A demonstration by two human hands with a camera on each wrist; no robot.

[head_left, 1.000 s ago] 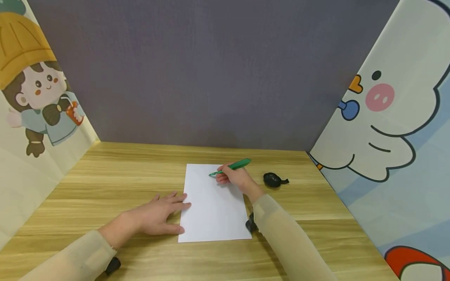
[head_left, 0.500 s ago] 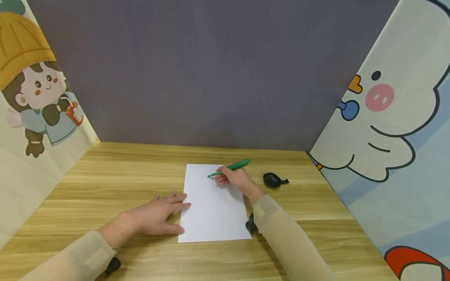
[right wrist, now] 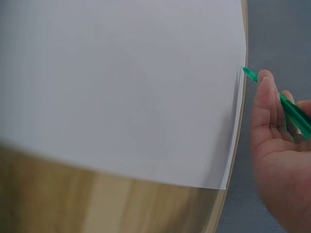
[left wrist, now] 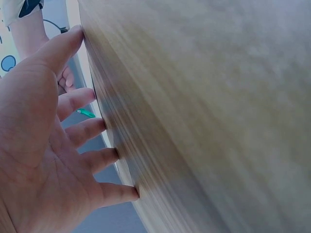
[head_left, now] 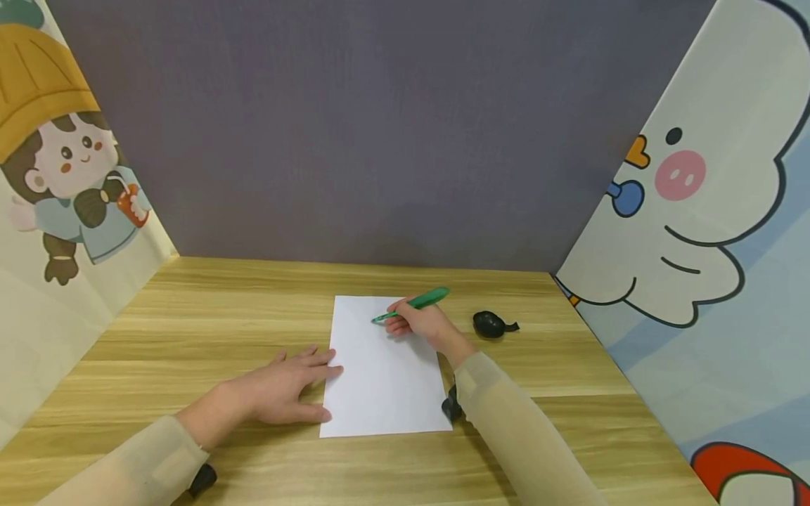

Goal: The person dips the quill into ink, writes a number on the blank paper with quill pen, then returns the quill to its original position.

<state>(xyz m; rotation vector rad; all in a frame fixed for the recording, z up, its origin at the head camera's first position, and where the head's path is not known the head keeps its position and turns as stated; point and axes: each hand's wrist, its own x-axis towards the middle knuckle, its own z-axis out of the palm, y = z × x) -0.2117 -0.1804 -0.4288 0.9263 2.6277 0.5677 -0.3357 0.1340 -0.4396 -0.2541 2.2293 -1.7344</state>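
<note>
A white sheet of paper lies on the wooden table, its short side toward me. My right hand pinches a green pen between thumb and fingers over the sheet's upper part. In the right wrist view, the slanted pen has its tip right at the paper's surface. My left hand rests palm down with fingers spread. Its thumb and some fingertips overlap the paper's left edge. In the left wrist view, the fingers of my left hand reach straight to the tabletop.
A round black object with a short tail lies right of the paper. Small black pieces show beside the right sleeve and the left sleeve. A grey panel closes off the back, with cartoon-printed walls at both sides.
My right hand and the pen have slid slightly left and toward me, the tip moving down the paper. The left hand and the sheet have stayed in place.
</note>
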